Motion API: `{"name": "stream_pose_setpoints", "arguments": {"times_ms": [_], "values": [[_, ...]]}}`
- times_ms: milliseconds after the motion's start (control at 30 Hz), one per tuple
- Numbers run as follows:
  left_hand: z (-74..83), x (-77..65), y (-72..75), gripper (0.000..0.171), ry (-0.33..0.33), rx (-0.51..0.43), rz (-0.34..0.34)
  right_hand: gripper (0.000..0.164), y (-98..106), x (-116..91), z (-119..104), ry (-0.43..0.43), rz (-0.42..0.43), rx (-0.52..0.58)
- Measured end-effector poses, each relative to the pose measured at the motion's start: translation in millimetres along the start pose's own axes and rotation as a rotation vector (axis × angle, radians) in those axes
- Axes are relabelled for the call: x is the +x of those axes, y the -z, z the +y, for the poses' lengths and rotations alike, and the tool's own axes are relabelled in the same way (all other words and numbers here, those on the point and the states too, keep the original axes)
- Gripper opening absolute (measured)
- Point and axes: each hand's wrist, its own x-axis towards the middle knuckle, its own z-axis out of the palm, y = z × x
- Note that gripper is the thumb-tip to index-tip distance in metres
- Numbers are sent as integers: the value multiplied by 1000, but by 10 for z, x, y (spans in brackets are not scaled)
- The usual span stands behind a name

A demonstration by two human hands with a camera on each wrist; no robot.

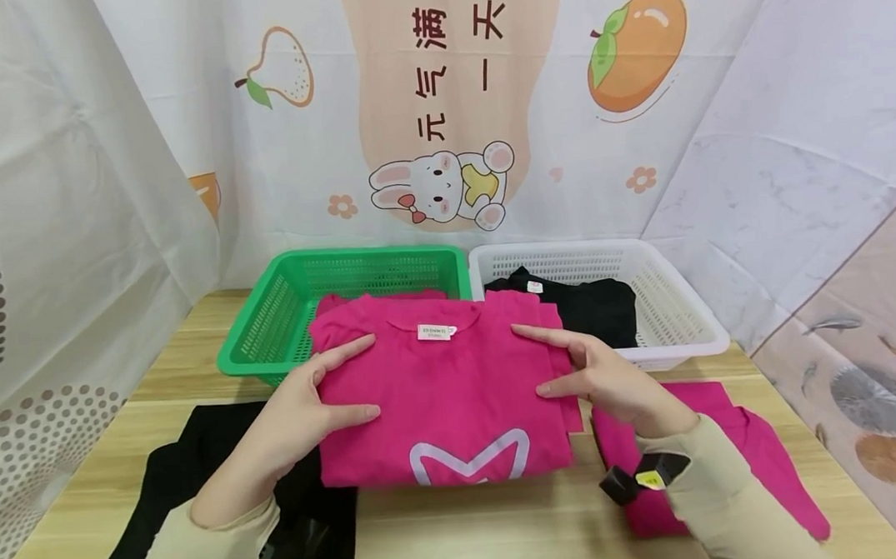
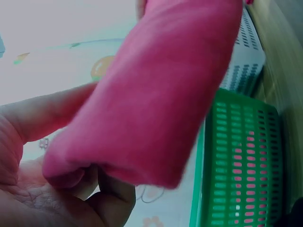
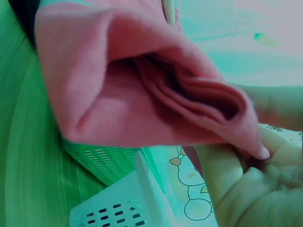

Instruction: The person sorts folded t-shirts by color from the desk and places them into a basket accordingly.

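A folded pink shirt [image 1: 453,388] with a white neck label and part of a white star outline is held up between both hands, above the table and in front of the baskets. My left hand [image 1: 304,411] grips its left side, thumb and index finger on the front. In the left wrist view, other fingers of the left hand [image 2: 61,194] curl beneath the folded edge. My right hand [image 1: 595,373] grips the right side the same way. The right wrist view shows the shirt's layered fold [image 3: 156,90] with fingers of the right hand [image 3: 255,184] under it.
A green basket [image 1: 233,343] with pink cloth inside stands back left. Beside it, a white basket [image 1: 690,311] contains a folded black garment [image 1: 592,302]. Another black garment [image 1: 178,458] lies at the table's left, and a pink one [image 1: 764,457] at the right. A printed curtain hangs behind.
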Motion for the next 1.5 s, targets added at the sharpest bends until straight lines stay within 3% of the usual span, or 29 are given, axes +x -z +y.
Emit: {"name": "stream_pose_setpoints", "arguments": {"times_ms": [333, 600, 933, 1067, 1267, 1500], "values": [[41, 178, 149, 76, -66, 148, 44, 70, 20, 246, -252, -62, 49, -120], [70, 243, 259, 67, -100, 198, 121, 67, -51, 434, -333, -50, 87, -132], [81, 370, 314, 54, -131, 251, 280, 59, -87, 641, -447, -66, 262, -135], [84, 426, 295, 50, -196, 302, 376, 53, -113, 718, -481, -44, 336, -113], [66, 524, 308, 43, -272, 306, 483, 46, -138, 832, -476, -17, 427, -100], [24, 657, 367, 40, -235, 288, 523, 46, -171, 975, -397, 2, 497, -52]]}}
